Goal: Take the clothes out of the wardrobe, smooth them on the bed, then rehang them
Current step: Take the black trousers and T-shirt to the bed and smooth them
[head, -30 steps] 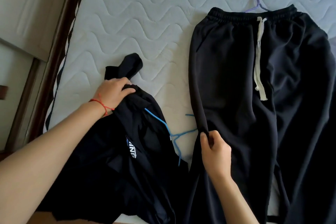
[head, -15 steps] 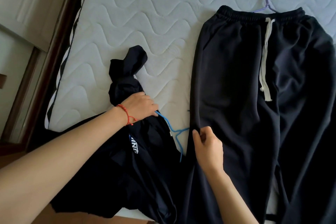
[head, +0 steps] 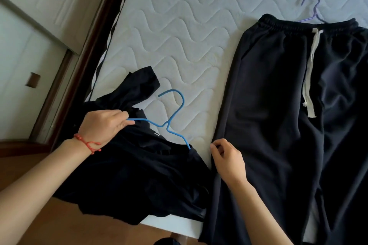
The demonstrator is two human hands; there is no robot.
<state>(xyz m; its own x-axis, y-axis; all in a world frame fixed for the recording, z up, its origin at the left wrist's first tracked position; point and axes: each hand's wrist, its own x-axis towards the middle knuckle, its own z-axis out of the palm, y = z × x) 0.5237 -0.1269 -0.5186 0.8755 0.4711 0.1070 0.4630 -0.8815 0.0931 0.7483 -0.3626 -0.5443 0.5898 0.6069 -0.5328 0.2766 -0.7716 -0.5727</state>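
Observation:
Black drawstring trousers (head: 278,105) lie flat on the right half of the white quilted mattress (head: 179,26), with a purple hanger (head: 312,9) poking out above the waistband. A crumpled black garment (head: 139,175) lies bunched at the mattress's near left corner. A blue hanger (head: 171,121) sits on it, hook pointing up the bed. My left hand (head: 105,127), a red cord at its wrist, pinches the hanger's left arm. My right hand (head: 227,159) pinches the left edge of the trousers' leg.
The dark wooden bed frame (head: 95,36) runs along the mattress's left side, with white wardrobe doors (head: 39,16) beyond it. Wooden floor (head: 59,225) shows below the mattress's near edge.
My left hand moved from the bunched garment to the blue hanger and drew it out, so its hook now lies in plain view. My right hand stays on the trouser edge.

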